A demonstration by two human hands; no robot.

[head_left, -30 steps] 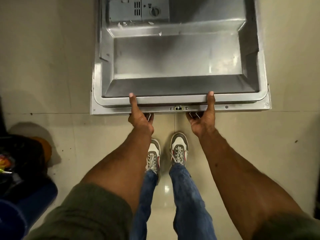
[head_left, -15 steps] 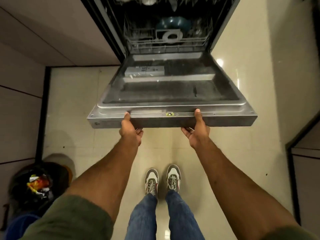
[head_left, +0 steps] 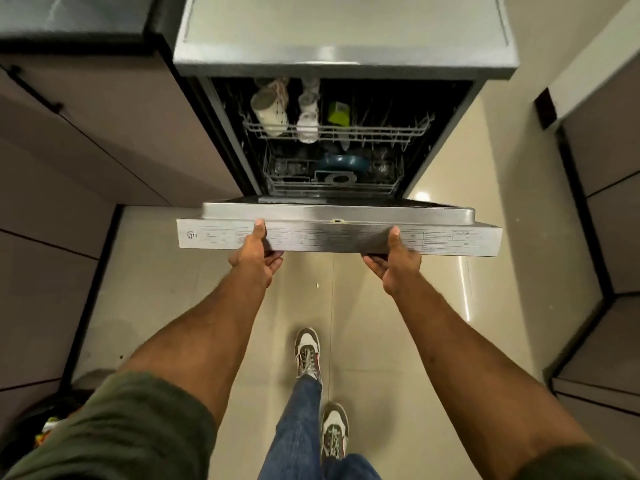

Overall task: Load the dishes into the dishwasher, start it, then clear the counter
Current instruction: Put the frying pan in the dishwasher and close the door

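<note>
The steel dishwasher (head_left: pixel 343 39) stands ahead with its door (head_left: pixel 339 233) raised roughly level, its top edge and control strip facing me. My left hand (head_left: pixel 258 258) grips that edge left of centre, thumb on top and fingers underneath. My right hand (head_left: pixel 394 261) holds it right of centre the same way. Inside, the upper rack (head_left: pixel 381 131) carries pale cups (head_left: pixel 270 110) and a lime-green item (head_left: pixel 338 113). The lower rack (head_left: pixel 277 180) holds a dark blue bowl (head_left: pixel 343 162).
Brown cabinet fronts (head_left: pixel 86 140) run along the left, and more cabinets (head_left: pixel 602 202) stand at the right. A dark counter edge (head_left: pixel 69 19) sits at the top left. A dark bin with colourful rubbish (head_left: pixel 45 431) is at the bottom left. My feet stand on beige floor tiles (head_left: pixel 194 268).
Both hands have lifted the door from lying flat and low to about half closed. My view has risen, so the racks and the machine's top now show.
</note>
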